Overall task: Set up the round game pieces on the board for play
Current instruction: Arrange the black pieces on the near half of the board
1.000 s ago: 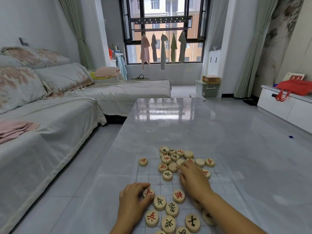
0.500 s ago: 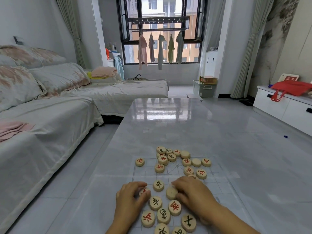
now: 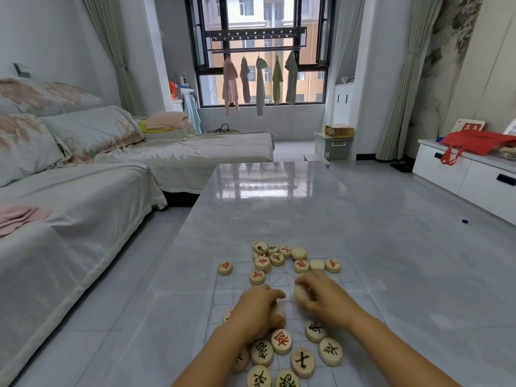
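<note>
Round wooden game pieces with red or black characters lie scattered on a clear gridded board [image 3: 223, 291] on the grey table. One cluster of pieces [image 3: 279, 258] sits at the far side, another group of pieces [image 3: 282, 353] close to me. My left hand [image 3: 257, 311] is curled over a pale piece [image 3: 280, 309] near the board's middle. My right hand [image 3: 324, 300] pinches another pale piece [image 3: 300, 294] just to the right. A single piece [image 3: 225, 268] lies apart at the far left.
The glossy grey table [image 3: 279, 196] stretches ahead. A covered sofa [image 3: 69, 208] runs along the left. A white cabinet [image 3: 469, 174] with a red bag [image 3: 474, 142] stands at the right. Grey floor lies on both sides.
My left hand moved right and forward off the red-marked piece onto a pale piece. My right hand pulled back from the far cluster and now pinches a piece beside the left hand.
</note>
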Demonstrator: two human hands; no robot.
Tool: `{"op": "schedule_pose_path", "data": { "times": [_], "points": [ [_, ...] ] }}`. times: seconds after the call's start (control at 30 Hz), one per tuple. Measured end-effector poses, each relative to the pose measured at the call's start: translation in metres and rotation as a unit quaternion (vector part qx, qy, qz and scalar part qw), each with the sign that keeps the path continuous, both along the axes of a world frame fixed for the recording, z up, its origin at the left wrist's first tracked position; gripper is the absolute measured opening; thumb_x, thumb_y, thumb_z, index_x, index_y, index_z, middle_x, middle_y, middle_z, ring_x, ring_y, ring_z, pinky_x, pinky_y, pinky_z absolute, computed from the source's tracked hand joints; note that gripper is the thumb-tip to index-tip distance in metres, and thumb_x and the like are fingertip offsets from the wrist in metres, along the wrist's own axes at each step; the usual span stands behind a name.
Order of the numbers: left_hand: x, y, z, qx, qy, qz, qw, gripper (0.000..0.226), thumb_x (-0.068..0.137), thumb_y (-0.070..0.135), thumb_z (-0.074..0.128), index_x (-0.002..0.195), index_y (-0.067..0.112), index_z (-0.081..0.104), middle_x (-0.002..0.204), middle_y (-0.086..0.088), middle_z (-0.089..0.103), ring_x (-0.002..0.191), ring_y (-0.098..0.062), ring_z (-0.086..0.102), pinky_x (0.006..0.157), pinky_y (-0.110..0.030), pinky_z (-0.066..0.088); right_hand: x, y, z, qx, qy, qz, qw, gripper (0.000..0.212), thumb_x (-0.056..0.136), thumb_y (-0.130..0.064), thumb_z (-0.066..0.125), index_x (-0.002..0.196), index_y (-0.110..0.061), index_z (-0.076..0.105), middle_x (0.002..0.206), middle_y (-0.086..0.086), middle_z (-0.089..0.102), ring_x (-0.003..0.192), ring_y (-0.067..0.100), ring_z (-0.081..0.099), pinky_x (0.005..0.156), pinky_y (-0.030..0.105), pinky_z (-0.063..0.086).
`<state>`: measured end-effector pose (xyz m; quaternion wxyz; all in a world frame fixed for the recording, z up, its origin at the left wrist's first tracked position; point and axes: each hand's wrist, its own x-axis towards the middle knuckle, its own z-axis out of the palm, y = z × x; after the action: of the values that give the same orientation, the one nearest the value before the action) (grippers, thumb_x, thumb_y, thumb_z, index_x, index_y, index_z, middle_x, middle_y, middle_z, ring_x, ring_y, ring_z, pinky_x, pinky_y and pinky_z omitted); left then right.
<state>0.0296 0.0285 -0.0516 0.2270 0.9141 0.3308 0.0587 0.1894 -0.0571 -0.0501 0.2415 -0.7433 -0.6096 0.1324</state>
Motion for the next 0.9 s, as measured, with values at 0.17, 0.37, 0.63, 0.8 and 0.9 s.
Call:
{"op": "schedule_pose_path", "data": {
  "times": [0.17, 0.37, 0.63, 0.8, 0.9],
  "points": [
    [-0.006, -0.008, -0.004, -0.137, -0.184, 0.027, 0.973, 0.028, 0.085, 0.019, 0.062, 0.112, 0.026, 0.059, 0.11, 0.007, 0.054, 0.094, 0.001, 0.051, 0.077, -0.007, 0.042, 0.016, -0.052, -0.015, 0.062, 0.175, -0.123, 0.975, 0.019, 0.081, -0.024, 0.067, 0.091, -0.028, 0.052, 0.099, -0.01, 0.059, 0.093, 0.001, 0.054, 0.071, 0.016, 0.042],
    [-0.016, -0.009, -0.011, -0.079, -0.137, 0.055, 0.986, 0.025, 0.084, 0.017, 0.062, 0.108, 0.025, 0.059, 0.11, 0.007, 0.058, 0.096, -0.004, 0.051, 0.079, -0.011, 0.04, 0.006, -0.071, -0.029, 0.071, 0.037, -0.145, 0.986, 0.016, 0.083, -0.028, 0.065, 0.091, -0.033, 0.053, 0.093, -0.016, 0.054, 0.095, 0.008, 0.046, 0.084, 0.026, 0.041],
    [-0.025, 0.007, -0.01, 0.032, -0.23, 0.101, 0.967, 0.029, 0.091, 0.01, 0.048, 0.116, 0.021, 0.058, 0.12, 0.004, 0.058, 0.109, -0.009, 0.051, 0.093, -0.019, 0.039, 0.024, -0.039, -0.017, 0.114, 0.032, -0.106, 0.987, 0.019, 0.092, -0.017, 0.053, 0.109, -0.021, 0.06, 0.113, -0.007, 0.056, 0.111, 0.013, 0.048, 0.087, 0.019, 0.035],
    [-0.012, 0.039, -0.014, 0.102, -0.156, 0.061, 0.98, 0.038, 0.094, 0.016, 0.042, 0.13, 0.025, 0.05, 0.141, 0.006, 0.045, 0.128, -0.012, 0.039, 0.108, -0.025, 0.029, 0.048, 0.014, -0.008, 0.069, -0.063, -0.119, 0.989, 0.035, 0.096, -0.017, 0.041, 0.13, -0.017, 0.05, 0.141, -0.003, 0.044, 0.128, 0.016, 0.038, 0.103, 0.026, 0.034],
    [0.009, 0.055, -0.013, 0.109, -0.132, 0.077, 0.982, 0.04, 0.095, 0.024, 0.043, 0.135, 0.026, 0.044, 0.143, 0.005, 0.04, 0.13, -0.014, 0.033, 0.107, -0.025, 0.027, 0.054, 0.038, -0.008, -0.022, -0.134, -0.115, 0.984, 0.036, 0.097, -0.021, 0.038, 0.132, -0.018, 0.045, 0.145, -0.002, 0.039, 0.13, 0.02, 0.035, 0.103, 0.031, 0.034]
  ]
}}
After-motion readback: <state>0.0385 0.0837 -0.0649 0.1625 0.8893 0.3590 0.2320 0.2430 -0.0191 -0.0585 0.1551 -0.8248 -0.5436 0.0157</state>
